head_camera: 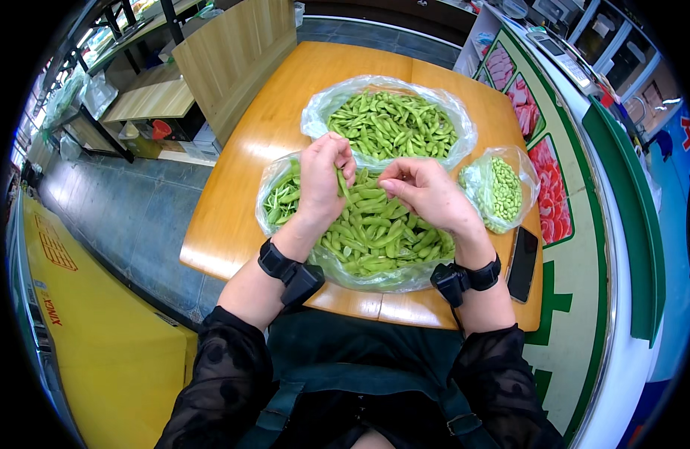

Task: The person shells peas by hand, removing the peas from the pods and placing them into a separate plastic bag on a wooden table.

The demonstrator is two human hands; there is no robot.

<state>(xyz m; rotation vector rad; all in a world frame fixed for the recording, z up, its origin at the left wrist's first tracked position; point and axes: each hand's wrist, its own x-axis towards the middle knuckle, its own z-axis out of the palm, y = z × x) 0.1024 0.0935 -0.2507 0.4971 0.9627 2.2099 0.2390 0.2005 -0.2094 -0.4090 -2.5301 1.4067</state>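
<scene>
My left hand [323,178] grips a green soybean pod [343,184], whose lower end sticks out below the fingers. Across from it, my right hand [432,193] has thumb and forefinger pinched together; whether something small is between them I cannot tell. Both hands hover over a clear plastic bag [378,282] spread open and full of soybean pods [373,238]. Thinner, flatter green pods [280,203] lie at its left side. Behind it, another open plastic bag [318,112] holds more pods [395,123]. Shelled green beans [505,191] fill a smaller plastic bag [529,182] at right.
The bags stand on a wooden table [238,213]. A smartphone [523,264] lies at its right edge, close to a counter with meat pictures [552,191]. A wooden panel [238,62] rises at the table's far left. Nearer on the left is a yellow cabinet [103,337].
</scene>
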